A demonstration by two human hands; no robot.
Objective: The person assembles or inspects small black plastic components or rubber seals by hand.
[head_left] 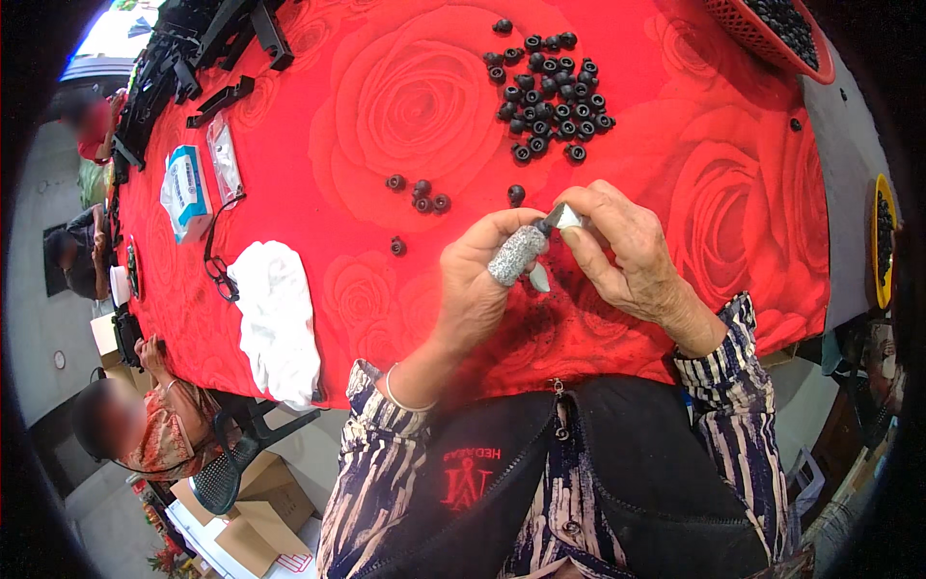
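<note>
Here, in the head view, both hands meet above the near edge of the red rose-print tablecloth. The left hand, its forefinger sheathed in a speckled grey finger cot, is closed with fingertips pinched on a small black ring part; a pale sliver shows just under the cot, though what it is cannot be told. The right hand is likewise closed, its fingertips pinched on a small light-grey piece that touches the black part. The step in hand looks like joining or trimming the two pieces, a fine fingertip job; the next move would seem to call for a steady squeeze and careful alignment, since both parts are tiny. Beyond the hands lies a loose pile of black ring parts, with a few strays nearer the left. A red basket of more black parts sits at the far right corner. A white cloth drapes over the table's left edge, beside a blue-and-white packet. Nothing lies between hands and pile.
</note>
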